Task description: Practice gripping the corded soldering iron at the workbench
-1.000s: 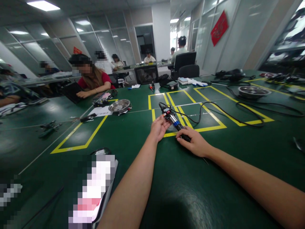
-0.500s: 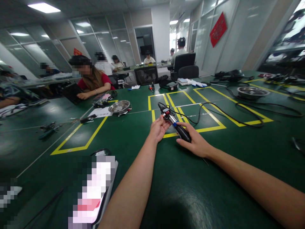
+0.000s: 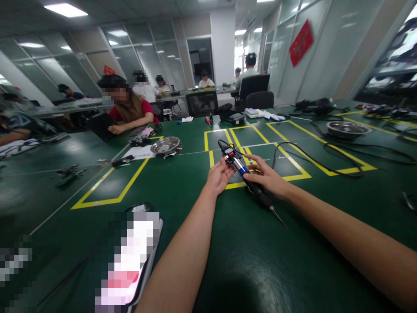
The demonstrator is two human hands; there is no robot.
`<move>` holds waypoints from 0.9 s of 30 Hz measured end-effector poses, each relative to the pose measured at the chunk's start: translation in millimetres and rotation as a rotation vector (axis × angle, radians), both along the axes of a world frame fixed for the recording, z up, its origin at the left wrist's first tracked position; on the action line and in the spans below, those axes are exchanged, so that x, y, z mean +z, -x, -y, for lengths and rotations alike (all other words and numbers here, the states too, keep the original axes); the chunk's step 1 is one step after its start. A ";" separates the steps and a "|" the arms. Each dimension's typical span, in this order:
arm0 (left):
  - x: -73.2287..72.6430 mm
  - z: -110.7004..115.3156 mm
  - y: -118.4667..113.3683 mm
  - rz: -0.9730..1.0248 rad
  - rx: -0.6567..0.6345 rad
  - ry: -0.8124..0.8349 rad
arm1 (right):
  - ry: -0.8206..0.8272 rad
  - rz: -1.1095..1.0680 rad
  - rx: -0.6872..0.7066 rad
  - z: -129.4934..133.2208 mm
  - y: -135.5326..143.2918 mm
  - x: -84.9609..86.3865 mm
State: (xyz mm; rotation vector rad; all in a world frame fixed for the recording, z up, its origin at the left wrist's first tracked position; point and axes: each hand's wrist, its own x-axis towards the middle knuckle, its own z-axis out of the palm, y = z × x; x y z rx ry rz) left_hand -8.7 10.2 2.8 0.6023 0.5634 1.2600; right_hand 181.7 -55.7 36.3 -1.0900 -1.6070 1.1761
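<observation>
An electric screwdriver with a silver and blue body and a black front grip lies slantwise between my hands. Its long thin bit points down to the lower right. My left hand is closed around the cable end at the upper left, where a small red part shows. At the blue band, the fingertips of my right hand touch the body from the right, with the fingers partly bent. A black cable runs from the tool's rear end across the table to the right.
Yellow tape marks rectangles on the green table. One metal bowl stands to the left, another metal bowl to the right. A blurred-out phone-like device lies near my left forearm. A co-worker in red sits across the table.
My right hand has moved from the black grip up to the blue band. The screwdriver's black front end and bit now show clearly. My left hand stays at the cable end.
</observation>
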 end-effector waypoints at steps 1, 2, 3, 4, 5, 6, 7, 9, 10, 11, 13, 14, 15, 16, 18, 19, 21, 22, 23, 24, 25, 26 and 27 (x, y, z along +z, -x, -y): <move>0.2 0.1 0.1 0.000 0.000 -0.002 | 0.019 0.003 0.020 -2.4 1.4 2.6; 0.4 0.2 0.2 0.003 0.001 -0.002 | 0.043 -0.007 0.041 -4.3 3.2 4.8; 0.7 0.4 0.2 0.006 0.000 -0.002 | 0.074 -0.033 0.062 -5.6 5.2 6.7; 1.0 0.5 0.2 0.010 -0.003 -0.002 | 0.110 -0.074 0.083 -6.4 7.3 8.2; 1.2 0.7 0.2 0.013 -0.006 -0.003 | 0.150 -0.123 0.101 -6.7 9.4 9.2; 1.3 0.8 0.1 0.015 -0.006 -0.004 | 0.186 -0.174 0.114 -6.7 11.3 9.8; 1.4 0.9 0.1 0.015 -0.005 -0.004 | 0.216 -0.220 0.124 -6.4 12.7 10.0; 1.3 0.9 -0.1 0.008 0.000 -0.002 | 0.255 -0.292 0.141 -5.6 14.0 8.8; 1.3 1.0 -0.2 0.004 0.003 -0.001 | 0.268 -0.318 0.154 -5.1 14.0 7.5; 1.3 1.2 -0.2 0.000 0.002 -0.002 | 0.280 -0.338 0.172 -4.5 13.7 5.8; 1.6 1.7 -0.4 -0.002 0.002 -0.005 | 0.296 -0.361 0.217 -3.0 12.8 1.9; 1.9 2.0 -0.6 0.000 0.004 -0.006 | 0.296 -0.364 0.238 -2.1 12.6 0.0; 2.3 2.4 -0.7 0.004 0.006 -0.006 | 0.291 -0.364 0.253 -1.3 12.6 -1.7; 2.6 2.6 -0.9 0.010 0.007 -0.007 | 0.283 -0.363 0.261 -0.6 12.9 -3.1; 2.9 2.7 -1.2 0.023 0.003 -0.013 | 0.261 -0.368 0.265 0.2 14.0 -4.9; 2.8 2.5 -1.3 0.028 -0.001 -0.016 | 0.252 -0.374 0.265 0.1 14.5 -5.3; 1.8 1.7 -1.2 0.035 -0.008 -0.023 | 0.243 -0.383 0.267 -0.7 15.0 -5.8; 1.1 1.1 -1.2 0.037 -0.009 -0.025 | 0.242 -0.386 0.272 -1.3 15.0 -5.9; 0.5 0.7 -1.1 0.039 -0.010 -0.026 | 0.242 -0.386 0.279 -1.8 14.9 -6.0; -0.1 0.3 -1.0 0.041 -0.010 -0.028 | 0.241 -0.387 0.289 -2.3 14.6 -6.2; -0.4 0.1 -1.0 0.043 -0.009 -0.029 | 0.239 -0.388 0.300 -2.6 14.2 -6.4; -0.5 0.1 -1.0 0.043 -0.008 -0.027 | 0.237 -0.389 0.311 -2.9 13.9 -6.7; -0.3 0.1 -1.1 0.041 -0.007 -0.024 | 0.236 -0.390 0.320 -3.0 13.7 -7.0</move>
